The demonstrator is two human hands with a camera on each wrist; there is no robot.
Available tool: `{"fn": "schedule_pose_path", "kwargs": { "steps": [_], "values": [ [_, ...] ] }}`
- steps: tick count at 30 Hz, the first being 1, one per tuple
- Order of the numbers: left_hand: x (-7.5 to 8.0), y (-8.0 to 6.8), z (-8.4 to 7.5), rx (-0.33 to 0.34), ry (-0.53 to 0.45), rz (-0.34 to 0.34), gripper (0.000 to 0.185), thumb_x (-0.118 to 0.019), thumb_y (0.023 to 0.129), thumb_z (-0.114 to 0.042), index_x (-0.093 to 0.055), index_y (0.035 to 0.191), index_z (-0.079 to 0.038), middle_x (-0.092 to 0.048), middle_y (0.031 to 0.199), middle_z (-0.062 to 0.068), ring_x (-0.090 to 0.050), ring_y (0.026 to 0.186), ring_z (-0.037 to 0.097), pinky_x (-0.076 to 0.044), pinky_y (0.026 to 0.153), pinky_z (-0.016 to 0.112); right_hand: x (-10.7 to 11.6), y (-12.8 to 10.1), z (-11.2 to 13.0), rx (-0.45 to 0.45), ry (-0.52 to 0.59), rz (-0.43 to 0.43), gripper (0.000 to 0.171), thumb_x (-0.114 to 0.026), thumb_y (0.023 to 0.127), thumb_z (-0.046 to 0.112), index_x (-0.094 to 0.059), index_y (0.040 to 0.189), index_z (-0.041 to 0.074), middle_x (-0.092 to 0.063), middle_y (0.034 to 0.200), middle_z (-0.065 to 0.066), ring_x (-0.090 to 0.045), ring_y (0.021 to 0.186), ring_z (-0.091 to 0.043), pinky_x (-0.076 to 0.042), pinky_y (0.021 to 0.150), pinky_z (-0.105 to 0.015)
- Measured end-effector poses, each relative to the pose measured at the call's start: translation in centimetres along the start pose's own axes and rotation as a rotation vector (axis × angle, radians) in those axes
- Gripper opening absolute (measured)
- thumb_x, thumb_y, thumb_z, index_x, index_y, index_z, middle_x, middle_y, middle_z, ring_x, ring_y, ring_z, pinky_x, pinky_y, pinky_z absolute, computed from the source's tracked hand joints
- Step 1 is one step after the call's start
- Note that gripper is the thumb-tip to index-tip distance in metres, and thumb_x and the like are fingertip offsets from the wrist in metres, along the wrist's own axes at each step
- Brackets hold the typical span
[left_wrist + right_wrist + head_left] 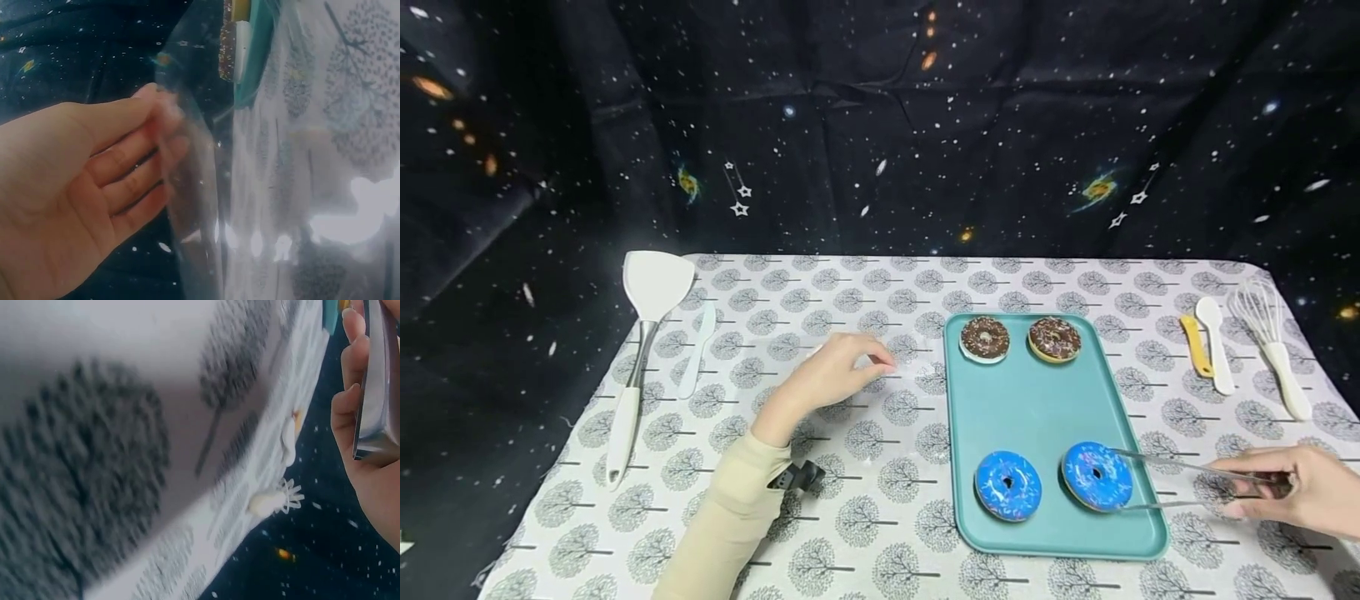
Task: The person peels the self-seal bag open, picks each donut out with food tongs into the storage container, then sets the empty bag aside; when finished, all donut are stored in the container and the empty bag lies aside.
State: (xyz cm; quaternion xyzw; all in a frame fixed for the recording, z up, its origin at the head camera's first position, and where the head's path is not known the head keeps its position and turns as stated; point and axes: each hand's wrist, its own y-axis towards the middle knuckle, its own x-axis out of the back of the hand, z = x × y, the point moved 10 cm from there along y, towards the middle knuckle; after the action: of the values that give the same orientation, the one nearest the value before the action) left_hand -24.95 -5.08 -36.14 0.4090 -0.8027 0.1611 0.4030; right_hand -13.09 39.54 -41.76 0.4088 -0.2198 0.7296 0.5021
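Observation:
My left hand (pixel 838 371) pinches the edge of a clear plastic bag (pixel 194 206) between thumb and fingertips, left of the teal tray. The bag is nearly invisible in the head view. At the right, my right hand (pixel 1288 483) grips metal tongs (pixel 1172 504), their bent end showing in the right wrist view. The tong arms reach over the tray's right rim, their tips at either side of a blue-iced donut (pixel 1101 471). Another blue donut (pixel 1009 500) lies to its left on the teal tray (pixel 1030 408). Two chocolate donuts with sprinkles, one white-based (pixel 985 340) and one yellow-based (pixel 1055 340), sit at the tray's far end.
A white turner (pixel 643 358) and a pale plastic knife (pixel 698 350) lie at the left of the tree-print cloth (pixel 865 533). Along the right are a yellow-handled tool (pixel 1197 346), a white spoon (pixel 1216 346) and a whisk (pixel 1273 350). A dark starry drape hangs behind.

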Motion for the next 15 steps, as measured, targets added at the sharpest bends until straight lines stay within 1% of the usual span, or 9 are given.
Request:
{"fn": "schedule_pose_path", "kwargs": {
  "steps": [2,4,5,6,7,9,12,13,15],
  "values": [
    [-0.4,0.0,0.0,-0.001,0.021,0.02,0.018,-0.062,0.09,-0.019,-0.069,0.101,-0.008,-0.069,0.099,0.0,-0.062,0.095,0.013,-0.047,0.093,0.035,0.4,-0.3,-1.2,-0.113,-0.018,0.01,0.04,-0.086,0.061,0.012,-0.071,0.098,0.019,-0.05,0.066,0.016,-0.04,0.051,-0.001,-0.029,0.041,-0.02],
    [-0.7,0.1,0.0,-0.01,0.036,0.037,0.016,-0.062,0.09,-0.017,-0.069,0.1,-0.007,-0.069,0.1,0.001,-0.063,0.095,0.015,-0.048,0.093,0.035,1.2,-0.4,-2.2,-0.204,-0.078,-0.005,0.039,-0.084,0.065,0.016,-0.071,0.101,0.012,-0.05,0.067,0.014,-0.04,0.052,-0.002,-0.032,0.042,-0.02],
    [-0.9,0.0,0.0,-0.013,0.045,0.044,0.016,-0.063,0.089,-0.016,-0.069,0.101,-0.007,-0.069,0.1,0.001,-0.063,0.096,0.015,-0.048,0.093,0.034,1.7,-0.5,-2.7,-0.256,-0.11,-0.028,0.041,-0.083,0.067,0.02,-0.07,0.104,0.009,-0.051,0.067,0.011,-0.041,0.053,-0.003,-0.032,0.042,-0.021],
    [-1.0,0.0,0.0,-0.017,0.046,0.049,0.016,-0.063,0.089,-0.016,-0.069,0.101,-0.007,-0.069,0.101,0.002,-0.063,0.096,0.016,-0.048,0.093,0.034,2.3,-0.5,-3.3,-0.33,-0.147,-0.052,0.046,-0.082,0.07,0.026,-0.068,0.108,0.005,-0.056,0.07,0.005,-0.046,0.055,-0.005,-0.036,0.043,-0.022],
    [-1.1,0.0,0.0,-0.021,0.049,0.053,0.016,-0.063,0.089,-0.016,-0.069,0.102,-0.007,-0.069,0.102,0.002,-0.063,0.097,0.016,-0.048,0.093,0.034,2.7,-0.6,-3.8,-0.404,-0.177,-0.077,0.052,-0.079,0.074,0.032,-0.065,0.114,0.002,-0.055,0.069,0.001,-0.045,0.054,-0.008,-0.037,0.043,-0.023],
    [-1.2,-0.1,0.1,-0.018,0.055,0.061,0.017,-0.062,0.09,-0.016,-0.069,0.103,-0.007,-0.069,0.104,0.002,-0.063,0.099,0.017,-0.047,0.094,0.033,3.5,-0.5,-4.3,-0.5,-0.218,-0.127,0.066,-0.073,0.079,0.04,-0.056,0.121,-0.008,-0.058,0.069,-0.004,-0.05,0.053,-0.011,-0.041,0.043,-0.025],
    [-1.2,-0.1,0.2,-0.009,0.045,0.064,0.018,-0.062,0.09,-0.017,-0.068,0.103,-0.006,-0.069,0.103,0.002,-0.062,0.099,0.017,-0.047,0.094,0.034,4.0,-0.1,-4.4,-0.604,-0.239,-0.184,0.075,-0.064,0.084,0.049,-0.049,0.124,-0.013,-0.06,0.069,-0.011,-0.054,0.051,-0.015,-0.04,0.041,-0.027],
    [-1.2,-0.1,0.2,-0.008,0.042,0.063,0.019,-0.061,0.09,-0.018,-0.068,0.103,-0.006,-0.069,0.103,0.002,-0.062,0.098,0.017,-0.047,0.094,0.035,4.1,0.2,-4.2,-0.604,-0.258,-0.202,0.073,-0.063,0.085,0.049,-0.049,0.124,-0.012,-0.058,0.065,-0.007,-0.05,0.049,-0.012,-0.036,0.041,-0.026],
    [-1.1,0.0,0.3,-0.004,0.032,0.06,0.019,-0.061,0.09,-0.018,-0.068,0.103,-0.006,-0.069,0.101,0.002,-0.063,0.097,0.017,-0.048,0.094,0.036,4.2,0.9,-3.6,-0.606,-0.307,-0.217,0.072,-0.06,0.086,0.051,-0.05,0.12,-0.012,-0.057,0.065,-0.009,-0.049,0.049,-0.015,-0.034,0.043,-0.029]
  ]
}}
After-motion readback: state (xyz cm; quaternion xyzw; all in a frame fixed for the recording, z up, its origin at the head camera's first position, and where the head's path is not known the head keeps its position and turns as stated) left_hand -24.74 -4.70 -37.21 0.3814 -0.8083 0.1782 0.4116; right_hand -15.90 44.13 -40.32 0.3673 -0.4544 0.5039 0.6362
